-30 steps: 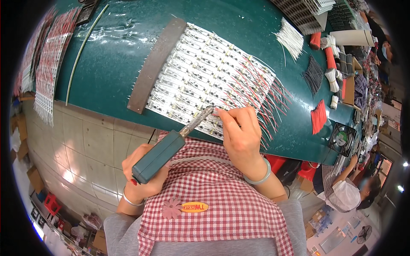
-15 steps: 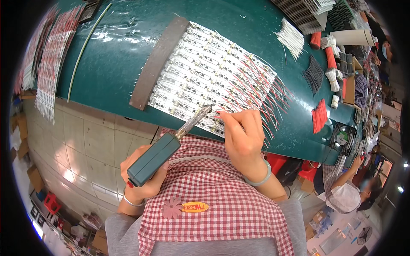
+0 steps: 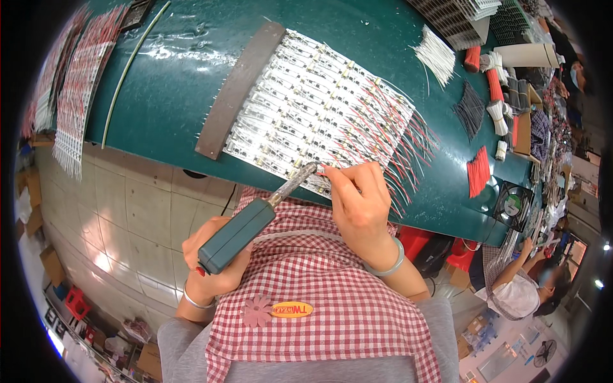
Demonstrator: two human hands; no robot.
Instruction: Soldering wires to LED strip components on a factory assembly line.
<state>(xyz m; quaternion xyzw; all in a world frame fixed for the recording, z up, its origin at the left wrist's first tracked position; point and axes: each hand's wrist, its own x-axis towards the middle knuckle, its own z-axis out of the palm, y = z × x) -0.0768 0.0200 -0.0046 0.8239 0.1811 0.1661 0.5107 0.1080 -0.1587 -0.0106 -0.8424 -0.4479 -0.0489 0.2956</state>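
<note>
My left hand [image 3: 223, 279] is wrapped round a dark green soldering gun [image 3: 236, 235]. Its metal barrel points up and right, and the tip meets the near part of a panel of white circuit boards [image 3: 281, 96]. Beside that tip, my right hand [image 3: 363, 207] pinches the end of a thin red wire [image 3: 324, 170] with thumb and forefinger; most of this wire is hidden. Small black parts run in rows over the panel. Red and white wires [image 3: 383, 127] stick out across its right portion. A brown strip [image 3: 239, 89] lies along the panel's left edge.
White wires [image 3: 435, 56], black wires [image 3: 470, 110] and red wires [image 3: 477, 172] lie in piles on the green table [image 3: 172, 76]. A small fan [image 3: 513, 205] stands at the right end. Wired panels [image 3: 80, 89] hang at the far left. A co-worker [image 3: 514, 287] sits at lower right.
The soldering gun's tip has come slightly down, and my right hand has shifted a little left, bringing the wire end against it. The panel has barely moved.
</note>
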